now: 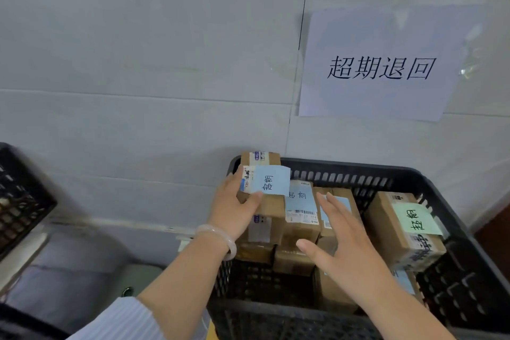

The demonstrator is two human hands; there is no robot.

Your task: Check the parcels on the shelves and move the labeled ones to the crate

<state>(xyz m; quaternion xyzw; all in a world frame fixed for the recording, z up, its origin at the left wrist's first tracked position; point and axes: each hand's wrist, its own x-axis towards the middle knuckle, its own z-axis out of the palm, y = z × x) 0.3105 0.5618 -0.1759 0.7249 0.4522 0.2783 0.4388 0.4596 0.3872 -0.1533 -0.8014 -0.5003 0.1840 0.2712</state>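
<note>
Parcel (273, 205) gripped by left hand (234, 210), long axis toward wall (138, 63), over crate (358, 168), right hand (345, 237) fingers spread

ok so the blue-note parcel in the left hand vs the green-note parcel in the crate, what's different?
Note: the blue-note parcel carries a blue slip, the green-note parcel a green one.
Hold: the left hand grips the blue-note parcel; nothing touches the green-note parcel.
Place: the blue-note parcel is at the far-left corner of the crate, the green-note parcel by its right wall.
Both are brown cardboard boxes with handwritten notes.
</note>
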